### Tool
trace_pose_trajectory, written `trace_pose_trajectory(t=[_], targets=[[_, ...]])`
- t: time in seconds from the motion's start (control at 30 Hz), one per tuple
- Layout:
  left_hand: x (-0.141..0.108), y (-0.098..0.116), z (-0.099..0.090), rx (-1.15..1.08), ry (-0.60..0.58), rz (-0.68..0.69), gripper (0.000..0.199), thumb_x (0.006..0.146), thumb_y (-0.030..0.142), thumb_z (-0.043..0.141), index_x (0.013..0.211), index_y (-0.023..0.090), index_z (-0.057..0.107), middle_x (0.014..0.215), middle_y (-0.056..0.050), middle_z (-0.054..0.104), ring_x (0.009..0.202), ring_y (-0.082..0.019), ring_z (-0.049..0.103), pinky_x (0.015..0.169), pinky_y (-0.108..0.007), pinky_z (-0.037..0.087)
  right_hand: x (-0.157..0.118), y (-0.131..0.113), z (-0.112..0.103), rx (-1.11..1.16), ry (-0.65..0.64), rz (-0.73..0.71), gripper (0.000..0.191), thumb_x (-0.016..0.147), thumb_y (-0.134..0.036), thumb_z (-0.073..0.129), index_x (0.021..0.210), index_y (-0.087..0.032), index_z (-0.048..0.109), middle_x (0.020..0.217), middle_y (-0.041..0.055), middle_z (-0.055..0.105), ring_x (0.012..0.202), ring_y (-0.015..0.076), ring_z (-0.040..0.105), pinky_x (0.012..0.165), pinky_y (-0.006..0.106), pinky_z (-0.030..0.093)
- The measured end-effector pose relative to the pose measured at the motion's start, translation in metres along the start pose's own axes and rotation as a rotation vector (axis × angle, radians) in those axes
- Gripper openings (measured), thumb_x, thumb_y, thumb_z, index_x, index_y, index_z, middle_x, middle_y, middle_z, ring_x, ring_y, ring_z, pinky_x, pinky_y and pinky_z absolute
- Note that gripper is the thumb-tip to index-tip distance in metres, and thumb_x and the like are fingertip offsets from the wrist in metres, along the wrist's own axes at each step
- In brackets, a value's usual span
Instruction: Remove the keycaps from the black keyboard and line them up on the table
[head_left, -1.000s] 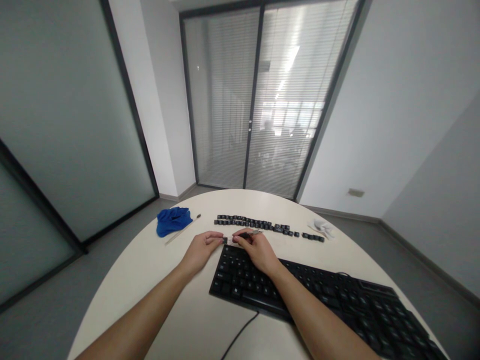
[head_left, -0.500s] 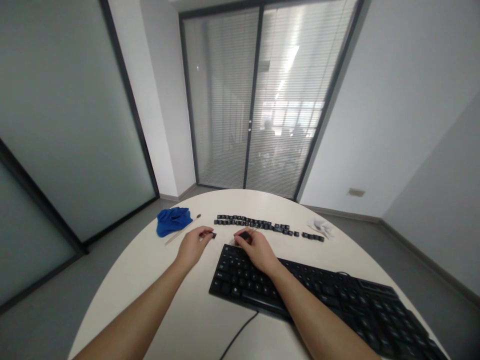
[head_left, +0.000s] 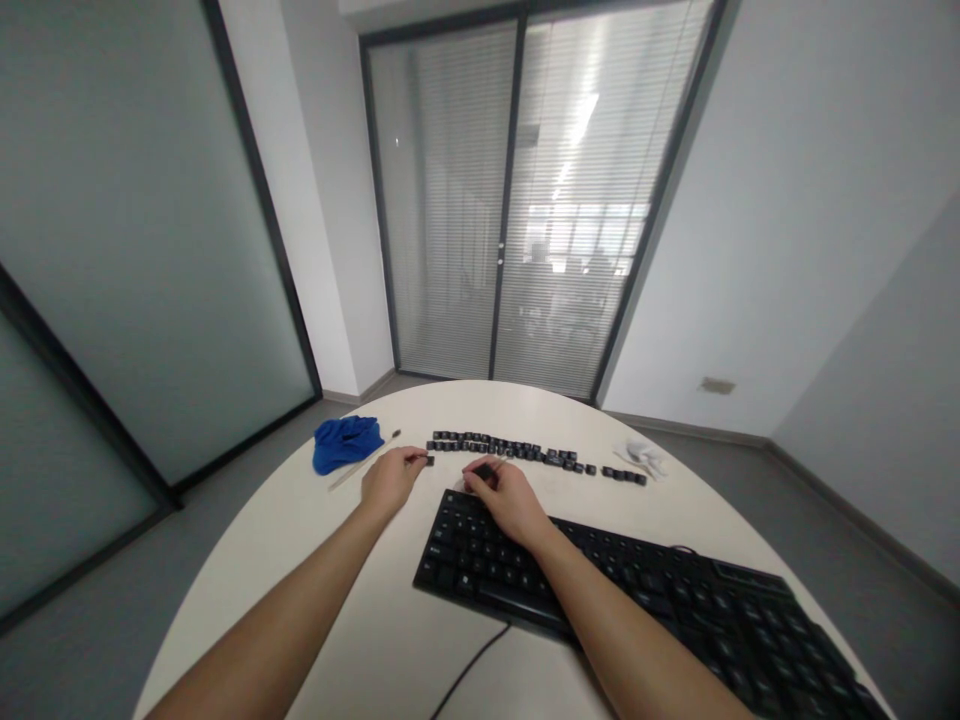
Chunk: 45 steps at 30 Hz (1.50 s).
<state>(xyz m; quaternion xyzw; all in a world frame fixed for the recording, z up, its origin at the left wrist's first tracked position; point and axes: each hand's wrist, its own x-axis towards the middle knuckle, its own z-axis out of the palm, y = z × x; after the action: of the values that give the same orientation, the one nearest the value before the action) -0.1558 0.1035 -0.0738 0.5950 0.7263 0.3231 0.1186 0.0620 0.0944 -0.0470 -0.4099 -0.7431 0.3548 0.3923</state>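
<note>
My left hand (head_left: 388, 482) has its thumb and forefinger pinched at a small black keycap (head_left: 430, 461), which sits just below the left end of two rows of loose keycaps (head_left: 480, 447). Closed over the far left corner of the black keyboard (head_left: 630, 575), my right hand (head_left: 514, 502) grips a small black tool (head_left: 486, 473) with what looks like thin wire, resembling a keycap puller. Its fingers hide most of it. The right forearm crosses above the keyboard and covers part of its keys.
A blue cloth (head_left: 346, 443) and a thin brush (head_left: 367, 462) lie at the left of the round table (head_left: 315, 560). Crumpled white tissue (head_left: 641, 455) rests at the right, behind a short row of keycaps (head_left: 624, 476). A cable (head_left: 469, 665) runs toward the front edge.
My left hand has moved slightly away from me, bringing its keycap up close to the left end of the rows. My right hand stays nearly in place with the black tool.
</note>
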Motion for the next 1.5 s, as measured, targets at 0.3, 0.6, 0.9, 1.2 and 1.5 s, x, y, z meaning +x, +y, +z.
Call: trace_pose_trajectory(t=[0.3, 0.6, 0.9, 1.2, 1.5], targets=[[0.003, 0.003, 0.006, -0.005, 0.067, -0.026, 0.027, 0.087, 0.042, 0.058, 0.108, 0.032, 0.072, 0.101, -0.002, 0.075, 0.088, -0.024, 0.066, 0.065, -0.028, 0.040, -0.001, -0.002, -0.001, 0.002, 0.000, -0.001, 0.018, 0.087, -0.031, 0.057, 0.090, -0.017, 0.069, 0.076, 0.0027, 0.069, 0.067, 0.0163, 0.061, 0.065, 0.027, 0.046], [-0.016, 0.015, 0.000, -0.145, 0.088, 0.054, 0.029, 0.089, 0.040, 0.054, 0.107, 0.020, 0.067, 0.094, -0.005, 0.072, 0.078, -0.020, 0.064, 0.071, -0.028, 0.045, -0.001, 0.000, 0.000, 0.089, 0.027, 0.018, 0.029, 0.092, -0.042, 0.052, 0.088, -0.017, 0.066, 0.075, 0.0041, 0.070, 0.071, 0.0179, 0.066, 0.071, 0.028, 0.049], [-0.042, 0.033, -0.035, -0.333, -0.506, 0.388, 0.025, 0.088, 0.035, 0.055, 0.102, 0.019, 0.068, 0.093, -0.004, 0.069, 0.080, -0.018, 0.060, 0.071, -0.027, 0.045, -0.012, -0.014, -0.001, 0.018, -0.039, -0.053, 0.042, 0.098, -0.049, 0.039, 0.082, -0.019, 0.063, 0.065, 0.0002, 0.065, 0.056, 0.0136, 0.059, 0.061, 0.025, 0.046], [-0.039, 0.030, -0.043, -0.354, -0.662, 0.520, 0.037, 0.071, 0.025, 0.073, 0.107, 0.022, 0.066, 0.108, -0.003, 0.064, 0.093, -0.019, 0.056, 0.080, -0.028, 0.044, -0.012, -0.016, 0.000, -0.044, -0.121, -0.058, 0.042, 0.100, -0.047, 0.036, 0.078, -0.020, 0.060, 0.062, 0.0000, 0.063, 0.056, 0.0138, 0.061, 0.061, 0.024, 0.046], [-0.039, 0.031, -0.040, -0.369, -0.648, 0.567, 0.032, 0.073, 0.021, 0.072, 0.104, 0.023, 0.068, 0.103, -0.003, 0.063, 0.094, -0.020, 0.057, 0.087, -0.031, 0.045, -0.020, -0.033, -0.001, -0.260, -0.239, -0.282, 0.035, 0.099, -0.037, 0.041, 0.082, -0.021, 0.068, 0.073, 0.0028, 0.070, 0.069, 0.0169, 0.064, 0.068, 0.025, 0.044]])
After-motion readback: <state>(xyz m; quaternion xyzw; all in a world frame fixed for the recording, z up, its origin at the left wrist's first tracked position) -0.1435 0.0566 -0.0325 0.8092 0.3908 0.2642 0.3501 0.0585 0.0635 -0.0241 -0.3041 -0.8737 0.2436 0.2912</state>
